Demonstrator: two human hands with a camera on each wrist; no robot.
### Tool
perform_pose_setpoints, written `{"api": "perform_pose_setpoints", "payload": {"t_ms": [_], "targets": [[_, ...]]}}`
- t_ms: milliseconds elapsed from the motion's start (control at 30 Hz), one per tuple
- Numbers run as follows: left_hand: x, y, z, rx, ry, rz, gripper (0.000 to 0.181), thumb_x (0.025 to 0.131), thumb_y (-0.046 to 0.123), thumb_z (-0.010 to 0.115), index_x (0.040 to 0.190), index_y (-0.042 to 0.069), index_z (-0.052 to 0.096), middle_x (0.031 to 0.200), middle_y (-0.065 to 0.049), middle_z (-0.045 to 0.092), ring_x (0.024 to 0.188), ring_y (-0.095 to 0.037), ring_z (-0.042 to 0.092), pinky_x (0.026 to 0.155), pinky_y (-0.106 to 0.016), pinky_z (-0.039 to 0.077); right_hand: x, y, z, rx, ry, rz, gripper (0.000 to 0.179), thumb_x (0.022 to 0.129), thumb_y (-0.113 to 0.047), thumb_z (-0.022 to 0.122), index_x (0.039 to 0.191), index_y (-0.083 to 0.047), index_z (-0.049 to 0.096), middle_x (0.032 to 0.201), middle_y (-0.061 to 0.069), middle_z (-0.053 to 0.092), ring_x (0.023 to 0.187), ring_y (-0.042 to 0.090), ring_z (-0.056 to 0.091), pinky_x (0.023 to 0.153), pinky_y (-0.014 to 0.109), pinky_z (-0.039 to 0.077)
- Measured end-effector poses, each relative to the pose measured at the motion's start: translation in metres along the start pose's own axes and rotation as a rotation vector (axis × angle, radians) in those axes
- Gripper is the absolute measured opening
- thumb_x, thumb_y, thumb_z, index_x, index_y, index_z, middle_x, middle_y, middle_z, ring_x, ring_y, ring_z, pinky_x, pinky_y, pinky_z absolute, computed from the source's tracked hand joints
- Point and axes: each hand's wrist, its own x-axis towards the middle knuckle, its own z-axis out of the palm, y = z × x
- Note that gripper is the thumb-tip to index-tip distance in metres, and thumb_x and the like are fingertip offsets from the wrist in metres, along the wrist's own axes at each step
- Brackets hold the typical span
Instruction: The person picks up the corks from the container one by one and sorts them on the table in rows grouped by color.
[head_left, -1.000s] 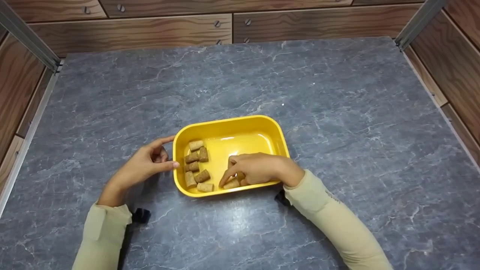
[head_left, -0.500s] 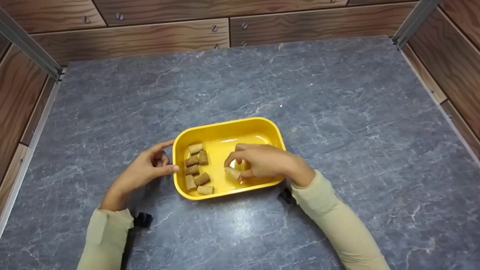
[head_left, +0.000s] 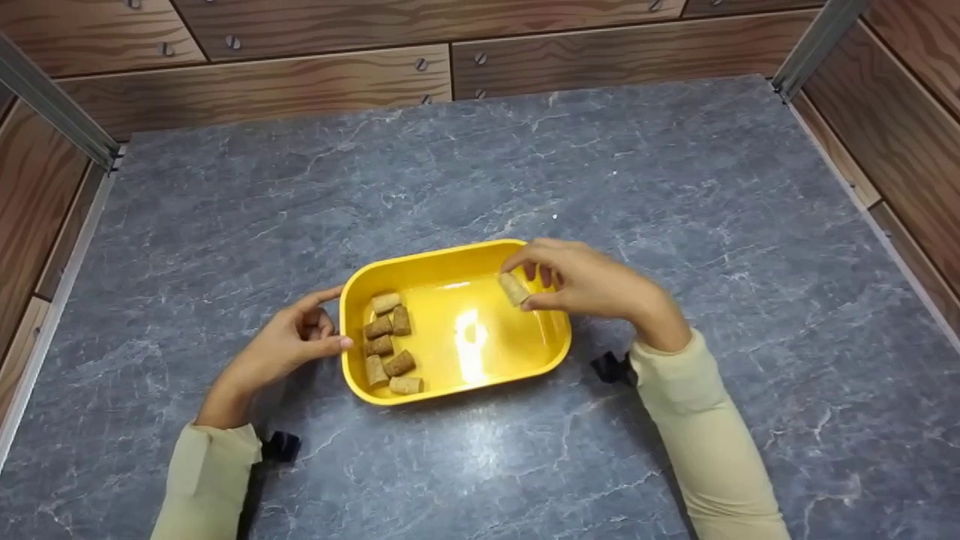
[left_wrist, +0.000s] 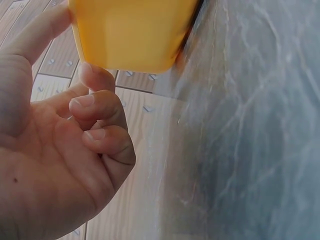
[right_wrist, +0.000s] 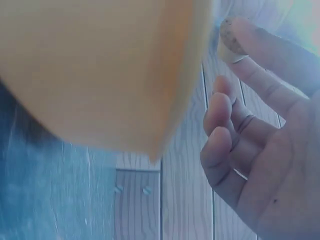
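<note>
Light, firm and slightly springy, as you would judge it, a pale cork (head_left: 514, 289) should grip dry and shed crumbs only under a hard nail; its two flat ends make a sound hold. You have it there in your right hand (head_left: 589, 283), thumb at the cork's five o'clock end, index finger at eleven, remaining fingers loosely bent away from it, above the two o'clock part of the yellow tray (head_left: 439, 337). At nine o'clock, your left hand (head_left: 277, 349) sets a spread thumb and index finger against the tray's end, near seven other corks (head_left: 401, 321) inside.
</note>
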Motion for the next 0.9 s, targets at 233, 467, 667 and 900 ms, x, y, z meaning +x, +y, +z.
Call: {"api": "perform_pose_setpoints", "payload": {"t_ms": [233, 467, 667, 900], "targets": [[0.001, -0.001, 0.000, 0.012, 0.008, -0.004, 0.071, 0.085, 0.016, 0.074, 0.146, 0.003, 0.039, 0.080, -0.002, 0.050, 0.065, -0.008, 0.044, 0.058, -0.020, 0.040, -0.012, 0.017, -0.018, 0.032, 0.090, 0.054, 0.042, 0.085, -0.012, 0.073, 0.125, -0.009, 0.060, 0.101, 0.008, 0.061, 0.089, 0.022, 0.056, 0.077, 0.036, 0.052], [-0.001, -0.001, 0.001, 0.018, 0.019, -0.007, 0.071, 0.084, 0.016, 0.074, 0.145, 0.004, 0.040, 0.080, -0.002, 0.050, 0.066, -0.008, 0.044, 0.059, -0.020, 0.040, -0.018, 0.037, -0.028, 0.045, 0.122, 0.176, 0.043, 0.087, -0.017, 0.072, 0.128, -0.010, 0.058, 0.102, 0.008, 0.060, 0.088, 0.021, 0.054, 0.078, 0.033, 0.049], [-0.002, -0.001, 0.000, 0.029, 0.021, -0.004, 0.070, 0.085, 0.015, 0.074, 0.145, 0.004, 0.040, 0.080, -0.002, 0.050, 0.066, -0.008, 0.044, 0.059, -0.020, 0.040, -0.017, 0.058, -0.028, 0.070, 0.089, 0.320, 0.044, 0.089, -0.018, 0.069, 0.129, -0.006, 0.055, 0.107, 0.014, 0.058, 0.092, 0.026, 0.054, 0.076, 0.034, 0.048], [-0.003, 0.001, 0.001, 0.019, 0.017, 0.007, 0.070, 0.085, 0.016, 0.074, 0.145, 0.004, 0.040, 0.080, -0.002, 0.051, 0.066, -0.008, 0.045, 0.059, -0.020, 0.040, -0.015, 0.076, -0.024, 0.059, 0.069, 0.410, 0.043, 0.089, -0.017, 0.069, 0.128, -0.007, 0.055, 0.111, 0.017, 0.058, 0.095, 0.028, 0.055, 0.076, 0.034, 0.048]]}}
